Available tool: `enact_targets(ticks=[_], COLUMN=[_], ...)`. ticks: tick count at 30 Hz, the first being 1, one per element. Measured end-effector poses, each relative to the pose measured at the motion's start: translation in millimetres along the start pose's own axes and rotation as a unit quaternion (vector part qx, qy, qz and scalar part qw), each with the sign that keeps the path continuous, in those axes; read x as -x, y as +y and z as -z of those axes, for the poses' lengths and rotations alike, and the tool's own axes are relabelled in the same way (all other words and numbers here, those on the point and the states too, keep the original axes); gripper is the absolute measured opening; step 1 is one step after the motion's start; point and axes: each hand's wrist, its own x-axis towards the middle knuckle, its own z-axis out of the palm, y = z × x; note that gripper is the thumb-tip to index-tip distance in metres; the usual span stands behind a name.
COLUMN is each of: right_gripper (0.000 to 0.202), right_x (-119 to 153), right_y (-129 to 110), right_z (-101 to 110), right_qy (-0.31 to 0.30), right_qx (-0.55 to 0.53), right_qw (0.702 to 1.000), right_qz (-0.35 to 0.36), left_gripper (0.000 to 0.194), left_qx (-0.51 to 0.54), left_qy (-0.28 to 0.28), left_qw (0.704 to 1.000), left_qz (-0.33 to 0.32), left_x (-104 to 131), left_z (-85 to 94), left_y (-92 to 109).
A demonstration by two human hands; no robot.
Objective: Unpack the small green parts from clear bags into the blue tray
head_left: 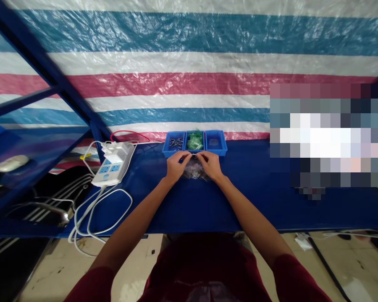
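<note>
My left hand [177, 165] and my right hand [210, 164] meet almost tip to tip at the centre of the blue table. Their fingers pinch a small thin object, too small to name, between them. Just below the fingertips lies a crumpled clear plastic bag [194, 171]; its contents cannot be made out. Directly beyond my hands are three joined blue bins. The left bin [175, 142] holds thin metal pieces, the middle one has a green plastic bag [195, 140], and in the right bin [215, 143] a small flat clear item shows.
A white power strip [113, 167] with plugged-in adapters and looped white cables [126, 214] is on the left of the blue table [195, 209]. A blue metal frame [72, 98] rises at the left. Striped sheeting hangs behind. A pixelated patch hides the right side.
</note>
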Motion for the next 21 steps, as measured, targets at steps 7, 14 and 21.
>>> enact_targets(ticks=[7,14,21], right_gripper=[0.033,0.026,0.018], right_x=[2,2,2], right_y=[2,6,0], right_z=[-1,-2,0], right_qy=[0.004,-0.042,-0.13], right_qx=[0.033,0.107,0.237], right_qw=[0.999,0.993,0.96], right_qz=[-0.007,-0.027,-0.073], left_gripper=[0.026,0.034,0.033], left_qx=[-0.209,-0.296,-0.18], left_qy=[0.075,-0.095,-0.322], left_qw=[0.975,0.95,0.926], left_qz=[-0.022,-0.017,-0.082], left_x=[-26,-25,-10], left_z=[22.9,23.5,21.0], left_y=[-31,-35,-33])
